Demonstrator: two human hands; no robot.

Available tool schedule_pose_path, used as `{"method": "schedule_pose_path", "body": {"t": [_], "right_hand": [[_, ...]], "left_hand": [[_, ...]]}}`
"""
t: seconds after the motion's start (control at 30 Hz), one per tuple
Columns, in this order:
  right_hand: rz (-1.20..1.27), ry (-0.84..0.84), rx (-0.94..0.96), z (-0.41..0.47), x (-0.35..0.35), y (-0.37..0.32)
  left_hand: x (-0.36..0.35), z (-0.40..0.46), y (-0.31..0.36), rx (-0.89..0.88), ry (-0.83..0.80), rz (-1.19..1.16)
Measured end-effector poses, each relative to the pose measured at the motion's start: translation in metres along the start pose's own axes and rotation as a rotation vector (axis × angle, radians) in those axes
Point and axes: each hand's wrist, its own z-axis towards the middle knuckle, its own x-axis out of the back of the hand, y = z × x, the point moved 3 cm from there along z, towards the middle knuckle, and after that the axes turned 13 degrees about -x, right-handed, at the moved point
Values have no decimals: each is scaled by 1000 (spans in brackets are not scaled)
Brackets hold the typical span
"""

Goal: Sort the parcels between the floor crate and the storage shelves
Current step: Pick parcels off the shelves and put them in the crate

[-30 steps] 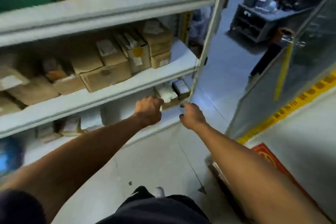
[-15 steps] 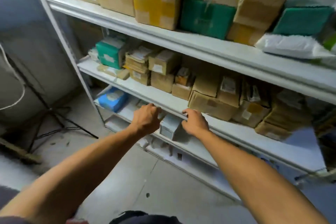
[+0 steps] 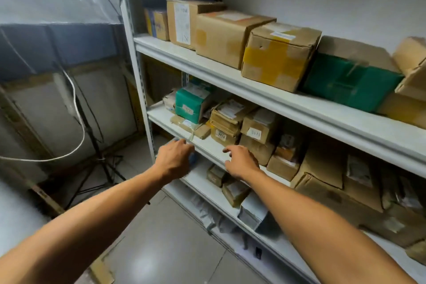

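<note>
Two hands of mine hovered at the middle shelf's front edge: left hand loosely curled, apparently empty, near a blue parcel beneath; right hand spread, holding nothing, probably choosing. Behind it, brown parcels showed tags, perhaps "0410" and "0471".

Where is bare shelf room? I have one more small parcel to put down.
Middle shelf: a bare front strip before the brown parcels, by the right hand. Top shelf is crowded with boxes edge to edge.
</note>
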Motion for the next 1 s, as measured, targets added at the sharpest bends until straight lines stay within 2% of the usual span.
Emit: {"method": "schedule_pose_path", "body": {"t": [0.23,0.5,0.73,1.0], "right_hand": [[6,-53,-7,83,-41,-97],[-30,-143,42,183,-99,-190],[-76,-194,68,269,-136,-235],[-1,-218,-62,342,-167,-265]], "left_hand": [[-11,42,-116,71,-42,-99],[-40,81,-228,239,-115,-231],[-75,128,-302,346,-88,-325],[-112,227,-372,281,-106,-491]]}}
